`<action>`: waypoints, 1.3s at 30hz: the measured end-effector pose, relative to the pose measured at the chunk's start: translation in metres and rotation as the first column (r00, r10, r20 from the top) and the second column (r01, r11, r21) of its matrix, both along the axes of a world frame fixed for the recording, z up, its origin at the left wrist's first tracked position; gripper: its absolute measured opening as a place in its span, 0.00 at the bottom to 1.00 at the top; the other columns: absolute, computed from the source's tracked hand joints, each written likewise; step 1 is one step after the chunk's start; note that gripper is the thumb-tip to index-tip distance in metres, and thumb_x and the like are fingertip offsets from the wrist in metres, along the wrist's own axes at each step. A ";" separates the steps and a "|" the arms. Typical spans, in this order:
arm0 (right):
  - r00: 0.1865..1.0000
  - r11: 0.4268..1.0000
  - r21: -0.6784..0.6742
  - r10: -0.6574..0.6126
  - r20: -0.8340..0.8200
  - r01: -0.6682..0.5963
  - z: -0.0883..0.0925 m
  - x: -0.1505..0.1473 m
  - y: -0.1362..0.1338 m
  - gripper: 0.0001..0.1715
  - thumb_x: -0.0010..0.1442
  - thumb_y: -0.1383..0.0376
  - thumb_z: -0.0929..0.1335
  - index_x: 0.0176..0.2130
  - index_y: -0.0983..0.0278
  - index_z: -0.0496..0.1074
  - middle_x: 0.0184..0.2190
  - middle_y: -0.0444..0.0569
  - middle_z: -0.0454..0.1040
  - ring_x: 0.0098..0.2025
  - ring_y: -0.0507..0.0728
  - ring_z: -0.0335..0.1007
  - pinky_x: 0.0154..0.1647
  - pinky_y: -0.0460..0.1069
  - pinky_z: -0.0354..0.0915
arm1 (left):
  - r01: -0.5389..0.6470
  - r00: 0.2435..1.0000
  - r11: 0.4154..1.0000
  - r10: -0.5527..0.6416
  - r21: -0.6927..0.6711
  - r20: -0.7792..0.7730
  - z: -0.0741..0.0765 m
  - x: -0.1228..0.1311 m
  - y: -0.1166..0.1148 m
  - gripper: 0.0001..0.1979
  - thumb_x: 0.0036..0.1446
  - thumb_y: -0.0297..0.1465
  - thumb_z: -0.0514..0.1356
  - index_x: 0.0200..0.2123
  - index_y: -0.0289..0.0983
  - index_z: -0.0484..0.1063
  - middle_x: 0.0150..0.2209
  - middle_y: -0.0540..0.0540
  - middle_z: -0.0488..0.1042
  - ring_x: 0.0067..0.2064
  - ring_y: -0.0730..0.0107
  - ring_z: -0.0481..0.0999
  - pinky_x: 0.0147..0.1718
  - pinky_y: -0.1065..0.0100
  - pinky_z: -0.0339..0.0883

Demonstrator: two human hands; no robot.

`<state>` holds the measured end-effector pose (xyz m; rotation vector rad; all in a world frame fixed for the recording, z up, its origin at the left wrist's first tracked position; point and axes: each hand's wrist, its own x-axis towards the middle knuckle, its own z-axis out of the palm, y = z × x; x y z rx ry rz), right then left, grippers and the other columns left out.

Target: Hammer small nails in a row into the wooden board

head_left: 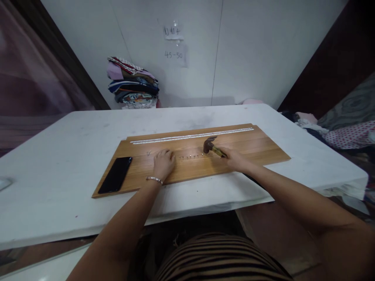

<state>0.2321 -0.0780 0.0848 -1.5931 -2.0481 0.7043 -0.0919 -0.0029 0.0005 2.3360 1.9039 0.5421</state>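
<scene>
My right hand (pixel 233 159) grips a claw hammer (pixel 217 150) by its yellow-and-black handle, with the dark head raised a little over a wooden board (pixel 258 148). Left of it, my left hand (pixel 164 160) rests on the board, fingers curled together at the left end of a row of nails (pixel 190 156). Whatever those fingers pinch is too small to make out. Several nails stand along the row between my two hands. A few loose nails (pixel 149 153) lie on the wood just left of my left hand.
A black phone (pixel 116 174) lies on the board's left end. White measuring strips (pixel 190 136) run along its far edge. The board lies on a white-covered table (pixel 88 128). Folded clothes (pixel 133 84) are stacked against the wall behind; more cloth (pixel 348 134) lies at the right.
</scene>
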 end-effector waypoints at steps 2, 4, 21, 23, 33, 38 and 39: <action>1.000 1.000 -0.015 -0.010 0.009 0.011 -0.001 0.000 0.001 0.20 0.59 0.66 0.68 0.50 0.59 0.79 0.43 0.49 0.82 0.44 0.63 0.76 0.45 0.53 0.68 | -0.001 1.000 1.000 0.001 -0.005 -0.008 0.002 0.000 -0.001 0.17 0.65 0.34 0.51 0.46 0.38 0.78 0.54 0.37 0.77 0.59 0.52 0.73 0.60 0.52 0.63; 1.000 1.000 -0.012 -0.014 0.016 0.014 -0.003 0.001 0.002 0.20 0.59 0.66 0.68 0.50 0.59 0.79 0.43 0.50 0.83 0.44 0.63 0.76 0.45 0.53 0.69 | -0.001 1.000 1.000 0.001 -0.013 -0.017 0.003 0.001 -0.001 0.17 0.66 0.34 0.51 0.46 0.38 0.79 0.54 0.37 0.77 0.59 0.52 0.73 0.60 0.52 0.63; 1.000 1.000 -0.003 -0.002 -0.013 0.002 -0.002 0.001 0.000 0.22 0.60 0.65 0.67 0.54 0.59 0.78 0.44 0.49 0.83 0.43 0.61 0.76 0.43 0.51 0.67 | -0.007 0.999 1.000 0.006 -0.020 -0.033 0.007 0.001 -0.003 0.17 0.66 0.34 0.51 0.47 0.37 0.79 0.56 0.37 0.77 0.60 0.51 0.73 0.61 0.51 0.62; 1.000 1.000 0.004 0.006 -0.014 -0.006 -0.002 0.001 0.000 0.23 0.60 0.66 0.67 0.54 0.59 0.78 0.44 0.49 0.83 0.43 0.61 0.76 0.43 0.51 0.67 | -0.006 1.000 1.000 0.006 -0.023 -0.029 0.008 0.001 -0.003 0.18 0.66 0.34 0.51 0.47 0.37 0.79 0.56 0.36 0.77 0.60 0.51 0.72 0.61 0.50 0.62; 0.999 1.000 0.015 0.015 -0.036 -0.015 -0.001 0.000 -0.001 0.22 0.61 0.65 0.67 0.54 0.59 0.78 0.47 0.50 0.82 0.46 0.62 0.76 0.46 0.52 0.68 | 0.003 1.000 1.000 -0.003 -0.018 -0.008 0.007 0.000 -0.003 0.17 0.65 0.34 0.52 0.47 0.39 0.79 0.55 0.37 0.77 0.59 0.51 0.72 0.61 0.50 0.62; 1.000 1.000 0.008 0.003 -0.004 -0.003 -0.004 0.001 0.000 0.20 0.61 0.65 0.67 0.51 0.59 0.79 0.43 0.50 0.83 0.43 0.61 0.76 0.43 0.52 0.67 | -0.001 1.000 1.000 0.001 -0.019 -0.020 0.005 0.000 -0.002 0.18 0.66 0.34 0.51 0.48 0.38 0.78 0.56 0.37 0.77 0.60 0.52 0.72 0.61 0.51 0.62; 1.000 1.000 0.007 0.008 -0.006 -0.008 -0.004 0.000 0.000 0.19 0.61 0.64 0.67 0.51 0.60 0.79 0.43 0.50 0.83 0.42 0.61 0.76 0.43 0.51 0.67 | -0.001 1.000 1.000 0.000 -0.019 -0.024 0.005 0.000 -0.002 0.18 0.66 0.34 0.51 0.48 0.38 0.78 0.55 0.37 0.77 0.59 0.52 0.72 0.61 0.51 0.62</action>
